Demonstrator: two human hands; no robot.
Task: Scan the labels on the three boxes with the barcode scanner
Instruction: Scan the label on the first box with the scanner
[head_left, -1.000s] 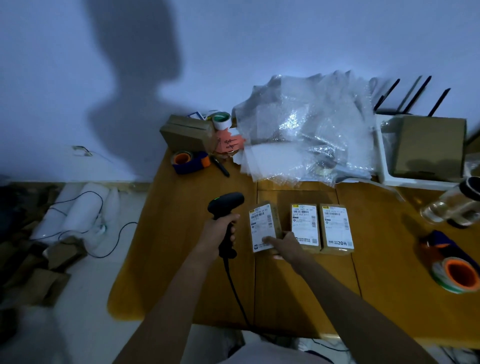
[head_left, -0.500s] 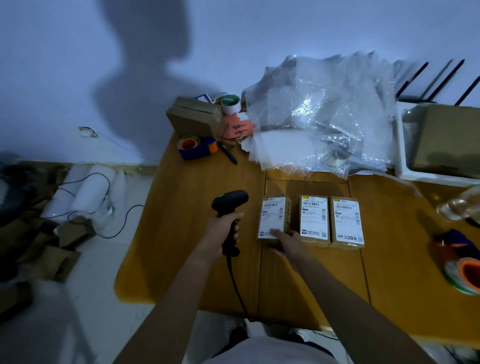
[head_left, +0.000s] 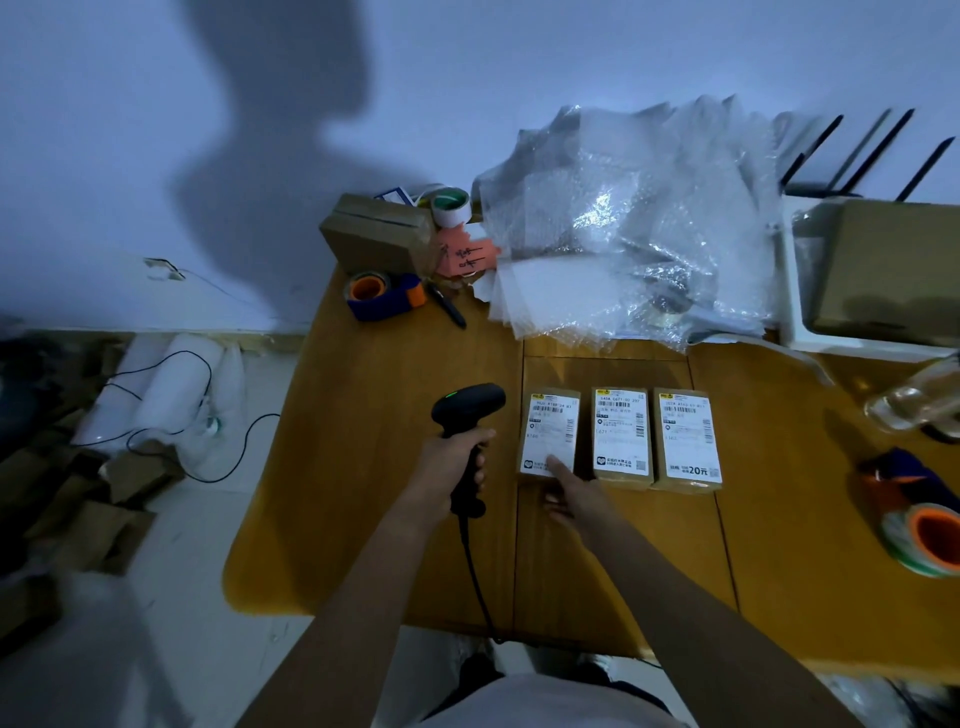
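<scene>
Our left hand (head_left: 457, 467) stays wrapped tight around the barcode scanner (head_left: 467, 410), just left of the row of three boxes on the table (head_left: 363, 467). The left box (head_left: 548, 434), tilted up toward the scanner a second ago, now lies flat in line with the others, so we judge its label done. Our right hand (head_left: 571, 499) rests loosely spread at its near edge; the middle box (head_left: 621, 436) and right box (head_left: 687, 439) sit unmoved.
</scene>
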